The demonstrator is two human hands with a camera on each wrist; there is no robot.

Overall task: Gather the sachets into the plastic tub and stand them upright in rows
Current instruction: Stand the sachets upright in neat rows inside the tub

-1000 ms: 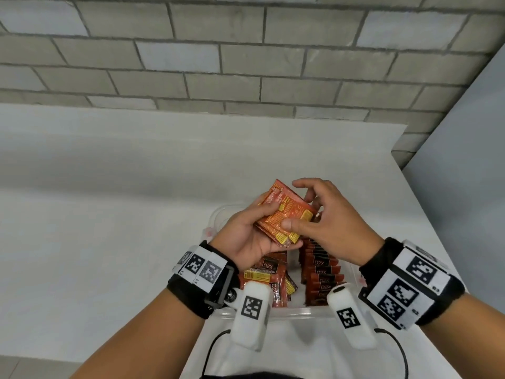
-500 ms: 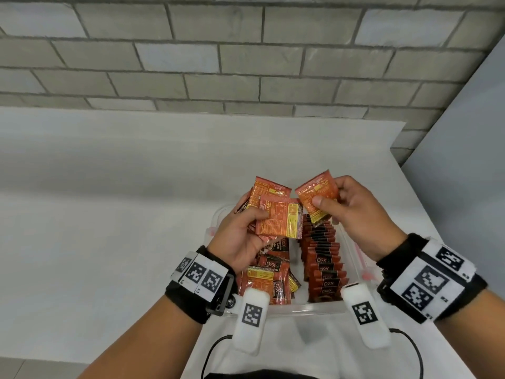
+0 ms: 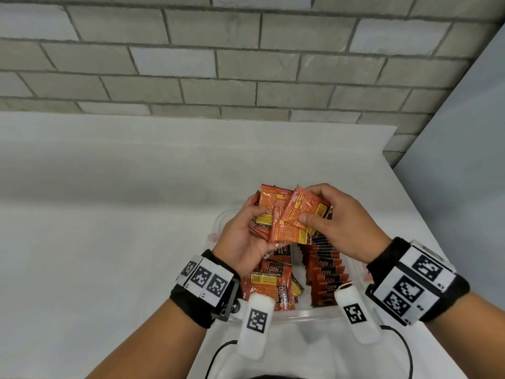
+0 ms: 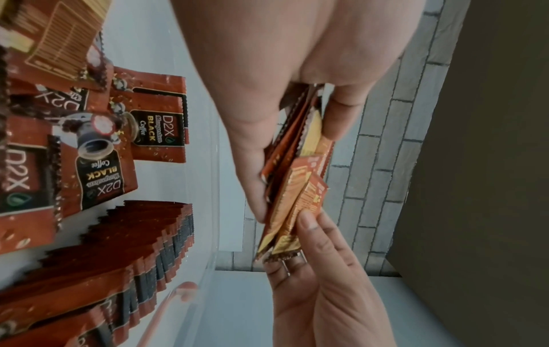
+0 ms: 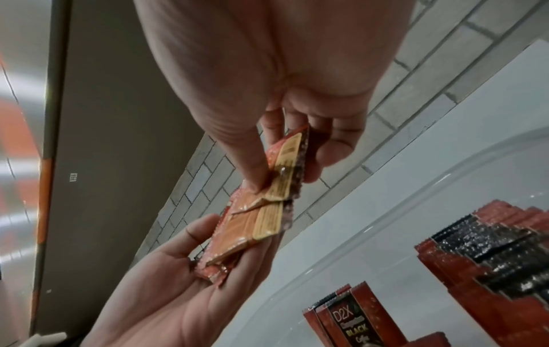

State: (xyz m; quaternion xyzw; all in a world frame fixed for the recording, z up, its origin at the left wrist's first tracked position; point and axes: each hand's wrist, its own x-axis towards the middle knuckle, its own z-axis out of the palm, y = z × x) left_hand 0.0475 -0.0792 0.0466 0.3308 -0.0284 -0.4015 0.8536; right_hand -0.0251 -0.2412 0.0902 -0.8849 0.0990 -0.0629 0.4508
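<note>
Above the far end of the tub (image 3: 300, 314), the left hand (image 3: 243, 242) grips a fan of sachets (image 3: 276, 214) and the right hand (image 3: 341, 222) pinches one sachet (image 3: 303, 209); they look light, thin and slippery, so hold them by the flat faces.

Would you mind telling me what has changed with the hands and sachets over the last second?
Half a second ago the right hand held one sachet apart from the left hand; now it has brought it back leftward and presses it onto the stack the left hand grips. Both hands still hold sachets above the tub. The upright row and loose sachets inside stayed put.
</note>
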